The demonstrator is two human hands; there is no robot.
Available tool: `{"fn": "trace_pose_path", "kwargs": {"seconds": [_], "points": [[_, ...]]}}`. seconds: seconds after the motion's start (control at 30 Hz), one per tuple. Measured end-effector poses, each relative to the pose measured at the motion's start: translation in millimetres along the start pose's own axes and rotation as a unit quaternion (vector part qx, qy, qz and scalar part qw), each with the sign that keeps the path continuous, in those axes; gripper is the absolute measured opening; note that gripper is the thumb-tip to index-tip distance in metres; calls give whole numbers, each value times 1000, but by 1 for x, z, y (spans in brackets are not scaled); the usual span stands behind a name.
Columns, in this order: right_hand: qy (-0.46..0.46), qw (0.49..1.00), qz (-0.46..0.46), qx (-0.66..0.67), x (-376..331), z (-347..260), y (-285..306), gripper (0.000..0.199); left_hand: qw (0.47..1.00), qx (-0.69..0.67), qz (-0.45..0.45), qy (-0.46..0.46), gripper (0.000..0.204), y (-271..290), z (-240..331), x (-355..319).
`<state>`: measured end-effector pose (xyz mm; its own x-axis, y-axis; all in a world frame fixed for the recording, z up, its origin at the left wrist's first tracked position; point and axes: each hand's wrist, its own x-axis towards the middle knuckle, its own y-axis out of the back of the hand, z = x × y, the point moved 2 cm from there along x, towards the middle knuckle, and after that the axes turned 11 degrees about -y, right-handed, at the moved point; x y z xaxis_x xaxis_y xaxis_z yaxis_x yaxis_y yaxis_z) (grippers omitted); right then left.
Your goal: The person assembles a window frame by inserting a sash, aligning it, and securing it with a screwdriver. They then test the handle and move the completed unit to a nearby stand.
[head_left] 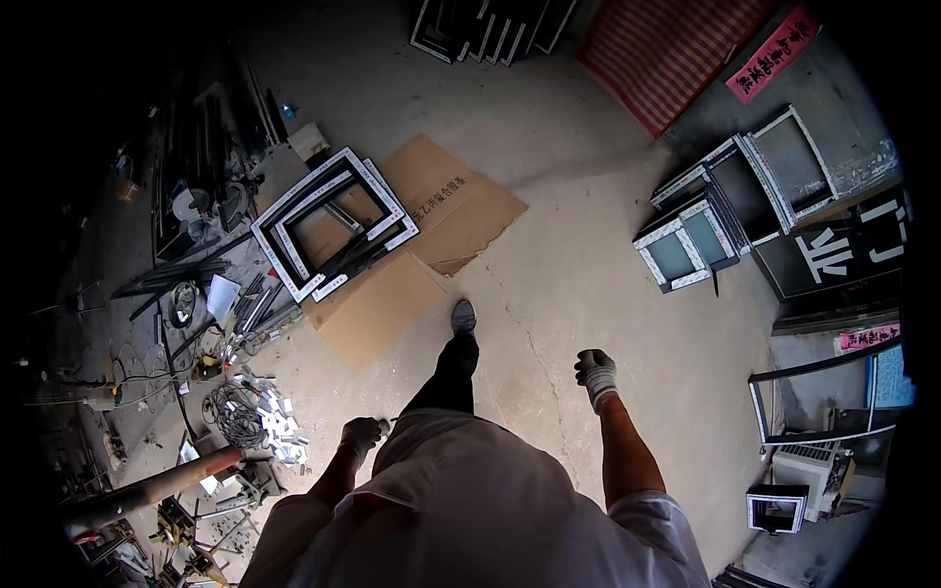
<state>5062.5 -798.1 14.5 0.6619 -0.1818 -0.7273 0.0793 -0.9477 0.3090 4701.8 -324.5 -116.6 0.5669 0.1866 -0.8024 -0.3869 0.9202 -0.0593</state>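
Observation:
My right hand (596, 374), in a pale glove with dark fingers, hangs out ahead of me over the bare floor. Its fingers are curled in and nothing sticks out of them. My left hand (364, 433), gloved too, is low beside my body with its fingers closed. A small pale bit shows at its edge, too small to name. Neither hand touches anything around it. Ahead to the left, black and white window frames (286, 268) lie overlapping on flattened cardboard (470, 211). One shoe (464, 317) is forward, just short of the cardboard.
Glazed frames (676, 255) lean at the right wall, near a red checked curtain (667, 59). More frames (490, 34) stand at the far end. Coiled cable (233, 414), offcuts (279, 421) and dark metal bars (211, 127) litter the left side. A rusty pipe (157, 485) juts in at lower left.

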Motion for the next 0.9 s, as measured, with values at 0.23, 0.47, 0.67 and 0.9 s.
{"fn": "trace_pose_path", "kwargs": {"seconds": [0.23, 0.47, 0.67, 0.9], "points": [[-157, 986, 0, -56, 81, -66, 18, 15, 998, -63, 12, -13, 27, -56, 197, 169], [-204, 977, 32, 55, 174, -190, 50, 14, 975, -13, 101, -197, 21, -142, 543, 212], [-199, 980, -30, -7, 312, -325, 32, 12, 967, 25, 138, -211, 24, -177, 617, 308], [-150, 979, -111, -87, 512, -545, 17, 13, 939, -146, 290, 112, 17, -255, 524, 322]]}}
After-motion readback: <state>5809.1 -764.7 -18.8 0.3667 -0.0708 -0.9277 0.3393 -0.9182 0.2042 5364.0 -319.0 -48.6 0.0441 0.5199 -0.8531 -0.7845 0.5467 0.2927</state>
